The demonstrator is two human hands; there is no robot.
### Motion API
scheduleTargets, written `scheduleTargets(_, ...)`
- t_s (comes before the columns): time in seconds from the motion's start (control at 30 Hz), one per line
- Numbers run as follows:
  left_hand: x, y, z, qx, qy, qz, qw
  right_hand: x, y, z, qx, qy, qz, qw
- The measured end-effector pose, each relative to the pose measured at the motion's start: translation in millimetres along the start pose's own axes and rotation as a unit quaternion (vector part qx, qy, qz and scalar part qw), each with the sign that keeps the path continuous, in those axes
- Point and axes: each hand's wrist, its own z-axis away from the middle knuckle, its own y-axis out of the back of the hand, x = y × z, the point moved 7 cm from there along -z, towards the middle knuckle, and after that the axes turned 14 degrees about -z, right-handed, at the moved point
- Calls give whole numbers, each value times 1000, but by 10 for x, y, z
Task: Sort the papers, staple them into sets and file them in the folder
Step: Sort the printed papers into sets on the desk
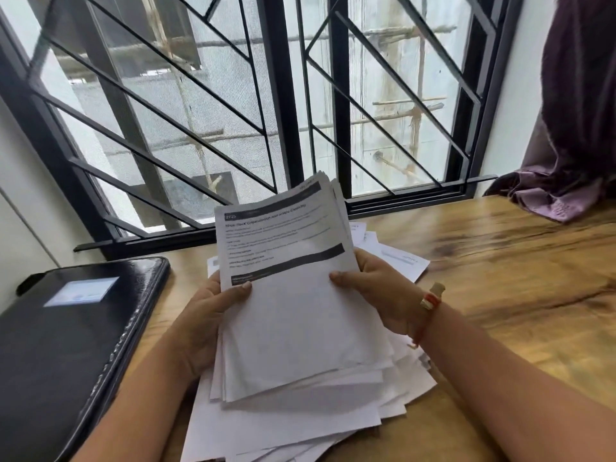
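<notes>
Right of the black folder (76, 328) at lower left, the left hand (206, 315) has its grip clamped on one side edge of the centre-frame paper stack (293, 295), probably light, floppy and slide-prone, while the right hand (376, 288) clamps the opposite edge, the surest hold.

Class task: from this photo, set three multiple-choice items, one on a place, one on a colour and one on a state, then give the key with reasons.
1. Where does the black folder lie?
A. On the windowsill
B. On the table, at the person's left
C. On a chair

2. What colour is the curtain?
A. Green
B. Yellow
C. Purple

3. How is the stack of papers held?
A. By the left hand and right hand together
B. By one hand alone
C. It lies untouched

Key: 1 B, it rests on the wood left of the hands; 2 C, the cloth is dark purple; 3 A, each hand grips one side edge.
</notes>
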Motion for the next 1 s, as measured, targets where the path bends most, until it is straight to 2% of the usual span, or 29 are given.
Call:
scheduleTargets(0.13,-6,78,-27,39,-3,-19,999,-33,6,-14,4,-8,-43,999)
scheduleTargets(0.2,15,117,-28,63,-7,-18,998,-110,220,-68,102,27,46,993)
scheduleTargets(0.23,14,144,-37,73,-7,-16,997,-184,365,-76,170,58,148,972)
scheduleTargets(0.3,-6,181,-58,83,-4,-23,996,-333,584,-54,271,100,390,874)
scheduleTargets(0.33,-24,189,-64,88,0,-28,996,-355,646,-45,292,99,464,831)
scheduleTargets(0.37,-44,199,-70,91,4,-32,995,-342,705,-49,300,86,497,810)
scheduleTargets(0.47,-113,227,-93,96,19,-34,995,-242,819,-85,292,48,503,812)
scheduleTargets(0.77,-159,253,-142,80,16,-61,995,-236,872,-100,301,47,440,845)
scheduleTargets(1.0,-154,252,-145,82,11,-69,994,-293,882,-53,327,82,431,837)
